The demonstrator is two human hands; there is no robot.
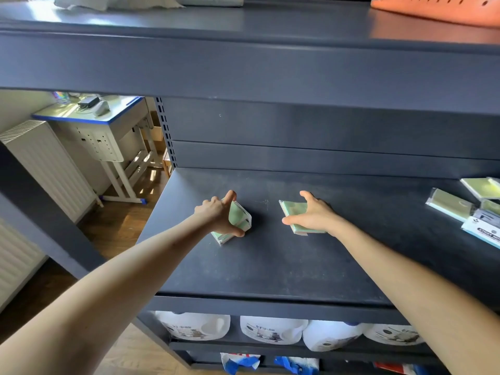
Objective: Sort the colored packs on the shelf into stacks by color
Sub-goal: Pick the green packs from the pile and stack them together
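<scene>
On the dark shelf board [270, 266] my left hand [219, 212] grips a stack of green packs [238, 217], tilted up on its edge. A short way to the right, my right hand [313, 212] lies on a second green stack [293, 209], which rests flat, thumb at its near side and fingers over its top. At the far right of the shelf lie several yellow-green packs [450, 203] in clear wrap, and a white and blue pack [484, 234] partly over them.
The upper shelf [243, 63] hangs low over the work area, with an orange perforated basket [443, 9] on top. White jugs [273, 330] fill the shelf below. To the left stand a radiator [46, 169] and a small desk [92, 115].
</scene>
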